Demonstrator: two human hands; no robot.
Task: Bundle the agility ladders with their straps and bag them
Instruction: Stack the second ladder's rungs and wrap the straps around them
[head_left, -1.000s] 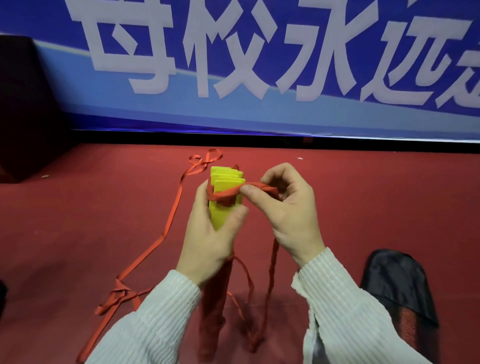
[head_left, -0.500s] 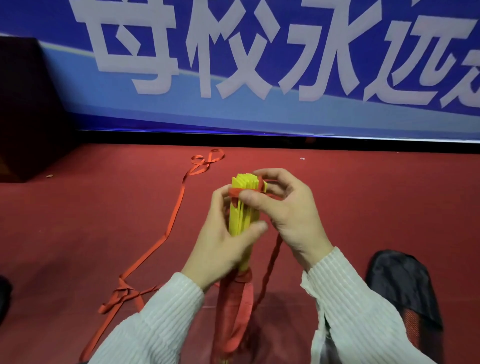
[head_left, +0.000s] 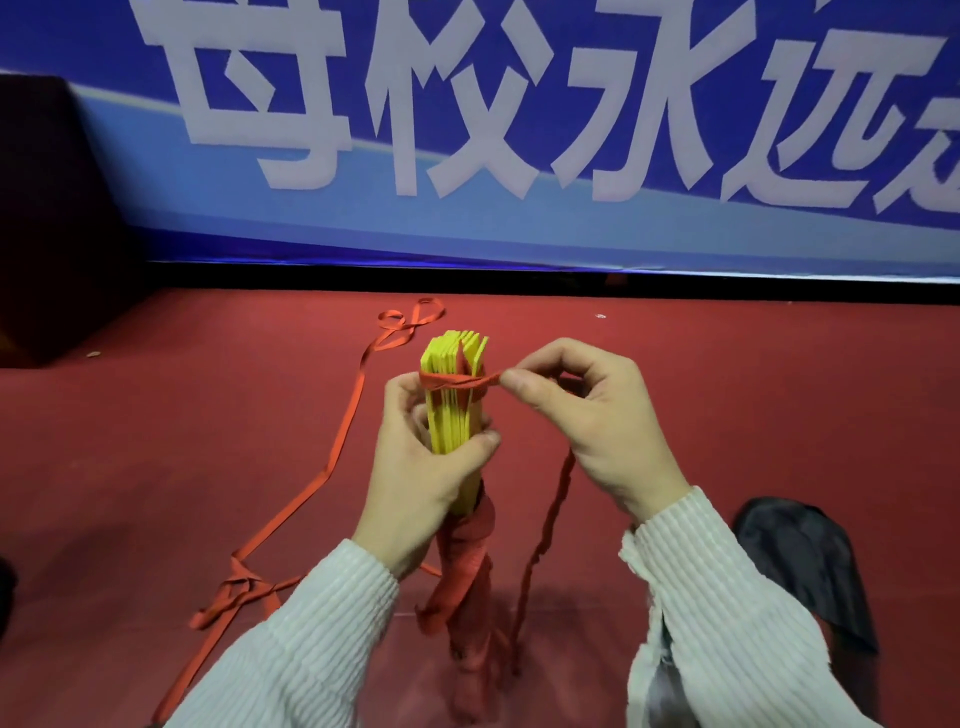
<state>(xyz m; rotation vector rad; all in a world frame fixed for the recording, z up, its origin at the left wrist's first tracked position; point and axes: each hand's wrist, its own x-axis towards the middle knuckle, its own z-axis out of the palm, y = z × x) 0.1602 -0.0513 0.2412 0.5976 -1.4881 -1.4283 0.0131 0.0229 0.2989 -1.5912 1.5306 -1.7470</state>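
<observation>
A stack of yellow ladder rungs (head_left: 453, 410) stands upright in the middle of the view, and my left hand (head_left: 415, 467) grips it around its middle. A red strap (head_left: 452, 382) runs around the stack near its top. My right hand (head_left: 587, 415) pinches that strap just right of the stack, between thumb and forefinger. From this hand the strap hangs down to the floor (head_left: 545, 525). Bunched red webbing (head_left: 465, 561) hangs below the rungs. A black bag (head_left: 810, 561) lies on the floor at the lower right.
A long loose red strap (head_left: 332, 457) trails across the red floor to the left, with a knot (head_left: 239, 587) near my left sleeve. A blue banner with white characters (head_left: 519, 130) stands behind. A dark block (head_left: 52, 208) sits at the far left.
The rung stack has turned edge-on to me. My right hand has pulled the strap's end out to the right, drawing the wrap tight around the top of the stack.
</observation>
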